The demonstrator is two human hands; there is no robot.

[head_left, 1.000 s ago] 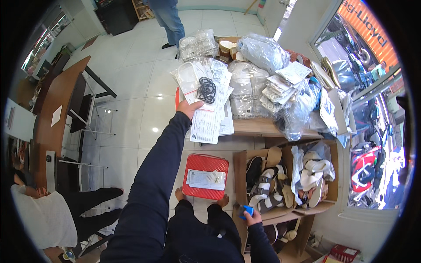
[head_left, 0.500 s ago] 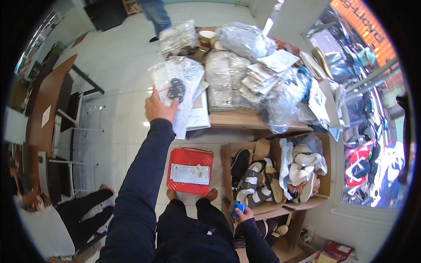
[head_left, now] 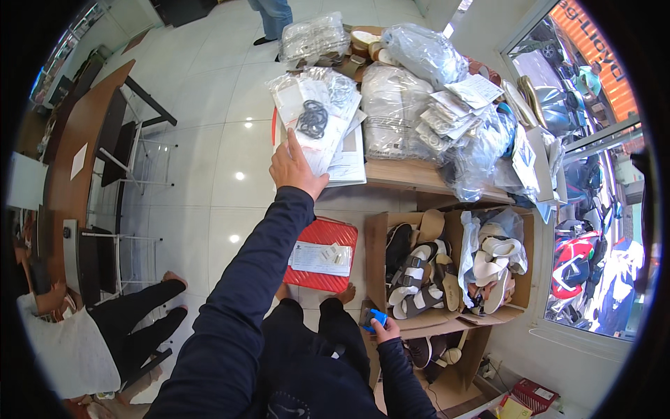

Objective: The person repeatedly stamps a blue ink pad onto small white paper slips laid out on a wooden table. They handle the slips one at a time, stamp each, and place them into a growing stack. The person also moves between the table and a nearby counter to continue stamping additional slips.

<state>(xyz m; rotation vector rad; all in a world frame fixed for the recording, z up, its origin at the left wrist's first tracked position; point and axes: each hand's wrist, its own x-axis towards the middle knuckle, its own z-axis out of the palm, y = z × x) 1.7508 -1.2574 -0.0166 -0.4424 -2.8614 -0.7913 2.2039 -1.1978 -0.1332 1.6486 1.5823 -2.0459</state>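
Note:
My left hand (head_left: 296, 169) lies at the near edge of a pile of papers (head_left: 322, 143), index finger stretched out and thumb apart. Just beyond its fingertips, a coiled black cord (head_left: 312, 119) rests on the papers. My right hand (head_left: 386, 329) is low, beside the cardboard box, closed around a small blue and dark tool (head_left: 375, 320); its exact kind is not clear. On the floor between my feet and the table sits a red textured case (head_left: 324, 279), with a printed sheet (head_left: 317, 258) and small white tags (head_left: 337, 253) on top.
Plastic-wrapped bundles (head_left: 396, 115) and stacked packets (head_left: 460, 115) crowd the wooden table (head_left: 412, 170). Below it, a cardboard box (head_left: 377, 262) holds sandals and shoes (head_left: 412, 276). A seated person (head_left: 70, 349) is at the left; another person's legs (head_left: 273, 17) show at the back. A brown desk (head_left: 84, 133) stands left.
The view has shifted, so most things sit further right. My left hand has slid from the papers' left side to their near edge. The right hand still grips the blue tool.

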